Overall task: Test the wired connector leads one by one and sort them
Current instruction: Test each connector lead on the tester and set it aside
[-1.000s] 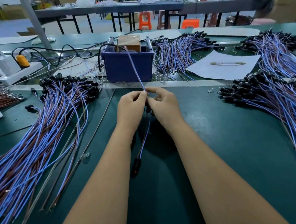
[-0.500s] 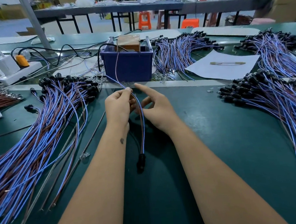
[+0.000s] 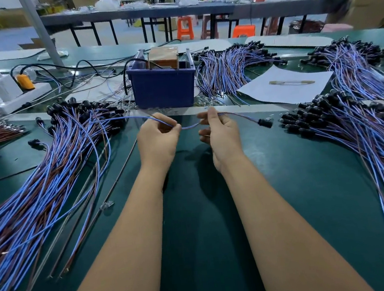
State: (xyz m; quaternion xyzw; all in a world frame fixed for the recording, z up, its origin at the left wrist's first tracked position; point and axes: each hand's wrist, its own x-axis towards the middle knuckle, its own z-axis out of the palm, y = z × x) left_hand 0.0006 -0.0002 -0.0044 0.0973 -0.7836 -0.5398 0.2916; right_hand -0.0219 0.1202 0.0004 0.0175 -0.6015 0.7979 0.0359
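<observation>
Both hands, left hand (image 3: pixel 159 137) and right hand (image 3: pixel 220 130), pinch one lead (image 3: pixel 189 127) lying 9-to-3 o'clock; its black connector (image 3: pixel 265 123) points toward the right pile (image 3: pixel 350 124).

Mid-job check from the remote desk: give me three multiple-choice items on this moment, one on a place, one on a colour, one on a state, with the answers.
1. Where is the black connector of the held lead?
A. right of the right hand
B. inside the bin
C. under the left forearm

2. What colour is the bin behind the hands?
A. orange
B. blue
C. white

3. How is the lead held?
A. lying loose on the table
B. by the left hand alone
C. by both hands

Answers:
1 A: the connector sticks out past the right hand, near the right-side pile.
2 B: its front wall is plainly blue.
3 C: the left hand and the right hand both hold it, a short sag between them.
</observation>
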